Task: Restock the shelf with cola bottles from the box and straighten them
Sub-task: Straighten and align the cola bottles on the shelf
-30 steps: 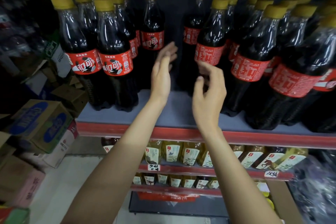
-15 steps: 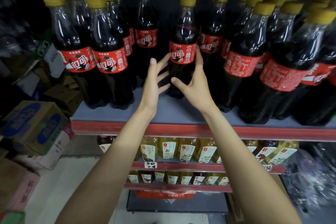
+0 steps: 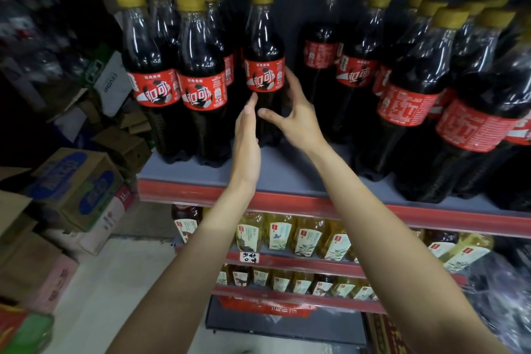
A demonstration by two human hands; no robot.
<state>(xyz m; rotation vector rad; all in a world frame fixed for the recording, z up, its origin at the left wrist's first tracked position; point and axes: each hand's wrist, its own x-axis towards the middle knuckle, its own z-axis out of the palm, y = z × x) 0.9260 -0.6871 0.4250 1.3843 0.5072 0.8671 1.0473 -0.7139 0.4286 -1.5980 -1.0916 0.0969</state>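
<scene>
Cola bottles with yellow caps and red labels stand in rows on the grey top shelf (image 3: pixel 287 178). One cola bottle (image 3: pixel 264 72) stands alone in the middle, just right of the left group (image 3: pixel 201 86). My right hand (image 3: pixel 298 118) cups its right side, fingers up along the label edge and thumb across the front. My left hand (image 3: pixel 247 135) touches its lower left side with straight fingers. Another dense group of bottles (image 3: pixel 408 100) fills the right of the shelf, several with labels turned sideways.
Lower shelves (image 3: pixel 287 261) with red edges hold small yellow and dark drink bottles. Cardboard boxes (image 3: pixel 74 187) are stacked on the floor at the left. A gap in the shelf lies between the held bottle and the right group.
The middle bottle has slid left toward the left group, with both hands around it. My right hand has closed round its side.
</scene>
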